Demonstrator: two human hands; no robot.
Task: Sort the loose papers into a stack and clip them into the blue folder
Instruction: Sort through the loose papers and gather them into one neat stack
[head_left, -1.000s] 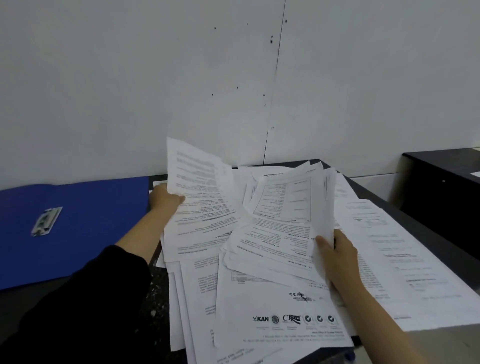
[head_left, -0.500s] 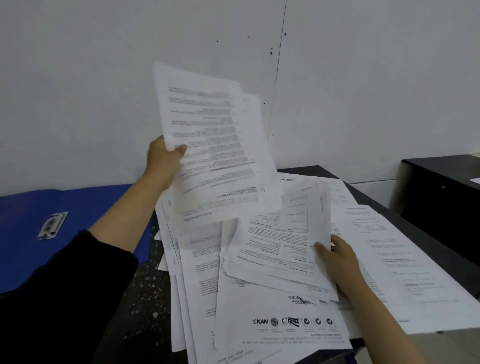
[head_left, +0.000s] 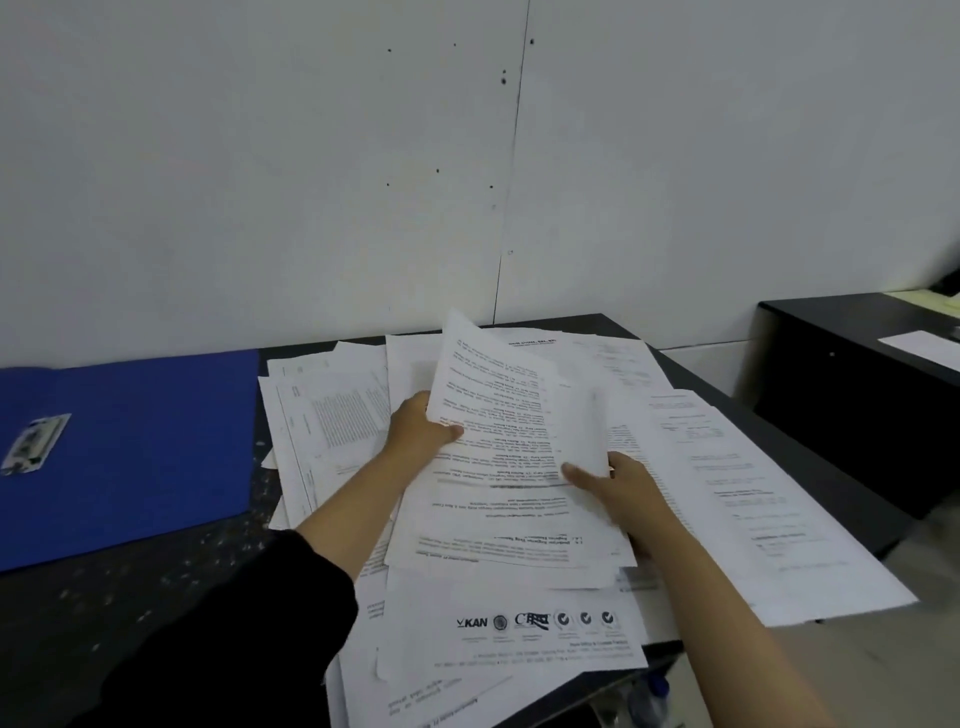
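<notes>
Head view: both hands (head_left: 423, 428) gripping papers (head_left: 511, 431)

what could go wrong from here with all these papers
Sheets at the near edge of the table overhang it; the logo sheet could slide off. The left hand and right hand pinch the lifted sheets only at their edges, so some may slip. The blue folder lies off to the left.
</notes>
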